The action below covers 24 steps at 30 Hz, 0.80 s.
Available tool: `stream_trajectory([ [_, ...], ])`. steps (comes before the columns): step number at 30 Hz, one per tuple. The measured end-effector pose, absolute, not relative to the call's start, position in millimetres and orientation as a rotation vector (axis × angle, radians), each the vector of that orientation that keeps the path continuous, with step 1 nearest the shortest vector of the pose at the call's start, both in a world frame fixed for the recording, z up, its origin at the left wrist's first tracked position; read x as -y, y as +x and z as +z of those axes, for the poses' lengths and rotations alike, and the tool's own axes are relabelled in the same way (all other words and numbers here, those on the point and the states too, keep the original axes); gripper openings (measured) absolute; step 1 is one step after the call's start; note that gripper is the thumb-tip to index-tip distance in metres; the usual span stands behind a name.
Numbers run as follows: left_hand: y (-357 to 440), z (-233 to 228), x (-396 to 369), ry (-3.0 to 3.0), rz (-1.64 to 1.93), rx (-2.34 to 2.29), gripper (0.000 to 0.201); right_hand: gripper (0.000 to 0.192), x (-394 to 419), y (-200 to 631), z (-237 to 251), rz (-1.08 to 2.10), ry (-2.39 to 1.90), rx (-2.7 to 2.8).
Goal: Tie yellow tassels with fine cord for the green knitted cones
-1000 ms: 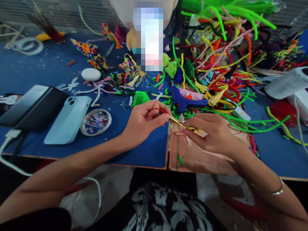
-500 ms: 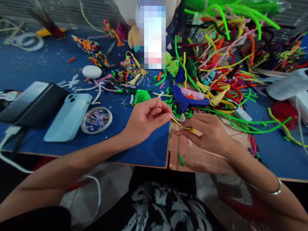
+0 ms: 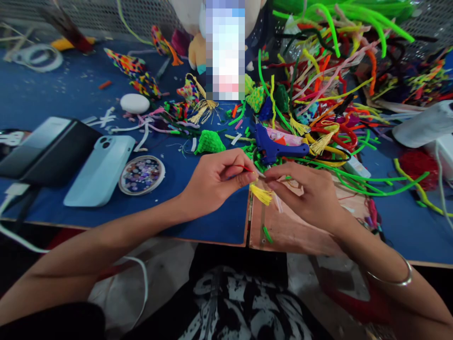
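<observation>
My left hand (image 3: 221, 182) is closed in a pinch, thumb against forefinger. A red cord (image 3: 244, 166) runs over its fingers, and a yellow tassel (image 3: 262, 193) hangs just below the thumb tip with its strands fanned to the right. Close beside it, my right hand (image 3: 306, 189) has thumb and forefinger brought together near the left fingertips. What lies between those right fingers is too small to make out. Right behind the hands lies a blue glue gun (image 3: 279, 148), nozzle pointing toward me.
Tangled pipe cleaners (image 3: 329, 94) fill the right back. A phone (image 3: 101, 172), a round dish of beads (image 3: 141, 175) and a dark foldable device (image 3: 49, 151) sit at left. A green fuzzy piece (image 3: 209, 142) lies behind my left hand, above a wooden board (image 3: 297, 226).
The yellow tassel has passed from my right fingers to hang under my left thumb. The taut yellow strand between my hands no longer shows, and my hands are closer together.
</observation>
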<state>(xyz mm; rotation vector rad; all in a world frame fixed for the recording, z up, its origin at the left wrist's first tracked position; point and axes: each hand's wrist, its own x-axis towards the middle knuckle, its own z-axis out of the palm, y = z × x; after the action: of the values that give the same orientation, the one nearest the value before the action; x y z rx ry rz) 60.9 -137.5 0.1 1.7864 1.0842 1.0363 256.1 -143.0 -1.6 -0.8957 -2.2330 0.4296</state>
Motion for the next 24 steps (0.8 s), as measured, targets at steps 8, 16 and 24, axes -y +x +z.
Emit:
stream_trajectory([
  [8,64,1,140,1.729,1.044,-1.028,0.048,0.007,150,248,-13,0.168,-0.807,2.216],
  [16,64,-1,143,1.750,1.066,-1.043,0.046,0.008,153,243,-12,0.279,-0.979,2.121],
  [24,62,-7,147,1.972,1.202,-1.015,0.041,0.008,157,241,-10,0.485,-1.048,2.046],
])
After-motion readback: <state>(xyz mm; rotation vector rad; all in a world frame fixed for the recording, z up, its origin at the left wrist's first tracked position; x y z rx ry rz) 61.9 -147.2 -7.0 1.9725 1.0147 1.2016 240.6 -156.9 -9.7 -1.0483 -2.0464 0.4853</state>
